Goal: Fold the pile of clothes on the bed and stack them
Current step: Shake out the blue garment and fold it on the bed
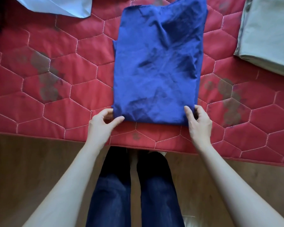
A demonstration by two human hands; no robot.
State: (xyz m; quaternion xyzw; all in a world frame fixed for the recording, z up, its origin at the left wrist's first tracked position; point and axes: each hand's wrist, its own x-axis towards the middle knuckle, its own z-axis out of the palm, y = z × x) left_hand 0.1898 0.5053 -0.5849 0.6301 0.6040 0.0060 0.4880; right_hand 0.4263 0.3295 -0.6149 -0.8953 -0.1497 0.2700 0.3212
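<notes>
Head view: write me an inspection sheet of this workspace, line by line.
Surface: red quilted mattress with hexagon stitching and dark stains.
Job's things: blue garment, folded into a long rectangle, wrinkled, lying flat; grey folded cloth at the right edge; light blue cloth at the upper left, partly out of view.
Clutter: nothing seen.
Grips: left hand pinches the garment's near left corner; right hand pinches its near right corner.
Cables: nothing seen.
Surroundings: wooden floor before the mattress; the person's legs in dark blue jeans.
</notes>
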